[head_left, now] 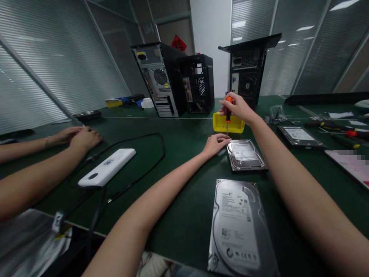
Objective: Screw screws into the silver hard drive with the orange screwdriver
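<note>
My right hand (238, 105) is closed around the orange-and-black handle of a screwdriver (228, 114), which stands nearly upright with its shaft pointing down. The tip meets the far left corner of a silver hard drive (243, 152) lying label up on the table. At that same corner my left hand (215, 145) grips the drive's edge, its fingers close beside the shaft. A second, larger-looking hard drive (238, 227) lies flat nearer to me, label up, with neither hand touching it.
Behind the screwdriver sits a yellow tray (220, 124). Computer cases (161, 80) stand at the back. Rightward lie another hard drive (301, 135) and hand tools (346, 132). A white power bank (108, 167) and black cable (164, 148) lie left, near another person's hands (85, 138).
</note>
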The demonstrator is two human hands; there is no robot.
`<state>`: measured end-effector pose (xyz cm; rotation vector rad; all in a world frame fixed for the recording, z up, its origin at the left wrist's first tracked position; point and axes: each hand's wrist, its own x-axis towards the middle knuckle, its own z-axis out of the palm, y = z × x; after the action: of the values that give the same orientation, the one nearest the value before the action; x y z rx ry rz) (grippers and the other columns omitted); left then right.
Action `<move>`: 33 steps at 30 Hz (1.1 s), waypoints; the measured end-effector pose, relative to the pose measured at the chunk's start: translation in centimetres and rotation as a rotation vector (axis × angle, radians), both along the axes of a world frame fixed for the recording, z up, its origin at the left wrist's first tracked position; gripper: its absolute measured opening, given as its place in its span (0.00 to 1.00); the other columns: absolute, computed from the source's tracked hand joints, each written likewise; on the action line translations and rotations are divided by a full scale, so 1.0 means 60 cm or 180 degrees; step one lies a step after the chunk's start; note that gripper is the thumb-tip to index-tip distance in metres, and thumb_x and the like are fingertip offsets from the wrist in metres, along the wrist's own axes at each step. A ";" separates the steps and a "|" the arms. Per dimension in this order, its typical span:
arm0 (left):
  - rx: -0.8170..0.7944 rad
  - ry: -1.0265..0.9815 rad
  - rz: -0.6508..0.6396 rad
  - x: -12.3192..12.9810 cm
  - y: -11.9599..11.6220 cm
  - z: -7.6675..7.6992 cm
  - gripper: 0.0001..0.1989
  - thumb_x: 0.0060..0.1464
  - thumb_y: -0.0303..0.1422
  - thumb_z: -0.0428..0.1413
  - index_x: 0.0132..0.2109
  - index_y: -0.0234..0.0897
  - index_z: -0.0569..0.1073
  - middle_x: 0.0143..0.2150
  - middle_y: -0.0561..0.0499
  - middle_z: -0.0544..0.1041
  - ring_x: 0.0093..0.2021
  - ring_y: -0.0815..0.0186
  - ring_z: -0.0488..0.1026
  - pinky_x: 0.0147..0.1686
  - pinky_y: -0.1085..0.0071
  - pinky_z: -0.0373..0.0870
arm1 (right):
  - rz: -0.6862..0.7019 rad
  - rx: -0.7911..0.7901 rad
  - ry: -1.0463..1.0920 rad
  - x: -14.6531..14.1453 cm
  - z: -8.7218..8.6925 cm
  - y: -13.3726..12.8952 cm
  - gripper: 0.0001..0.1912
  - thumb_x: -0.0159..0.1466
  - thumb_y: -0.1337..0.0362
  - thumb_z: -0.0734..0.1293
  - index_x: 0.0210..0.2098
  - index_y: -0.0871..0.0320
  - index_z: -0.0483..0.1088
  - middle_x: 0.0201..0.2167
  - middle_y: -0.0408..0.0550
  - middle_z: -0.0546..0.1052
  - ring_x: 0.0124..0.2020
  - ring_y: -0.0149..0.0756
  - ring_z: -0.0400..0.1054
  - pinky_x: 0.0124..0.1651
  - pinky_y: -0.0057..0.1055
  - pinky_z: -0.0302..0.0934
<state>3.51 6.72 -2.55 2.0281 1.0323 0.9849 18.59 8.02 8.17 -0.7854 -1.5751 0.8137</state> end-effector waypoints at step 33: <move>0.0316 0.0324 -0.0005 -0.014 0.001 -0.007 0.15 0.57 0.39 0.55 0.45 0.36 0.80 0.45 0.48 0.82 0.45 0.63 0.78 0.47 0.72 0.69 | -0.0111 0.0221 -0.0430 -0.006 -0.008 0.016 0.08 0.61 0.62 0.67 0.32 0.55 0.61 0.24 0.40 0.74 0.26 0.33 0.75 0.32 0.30 0.70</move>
<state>2.70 6.76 -2.95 2.1794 1.0531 0.9578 18.26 8.97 7.71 -0.8292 -1.6954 0.6891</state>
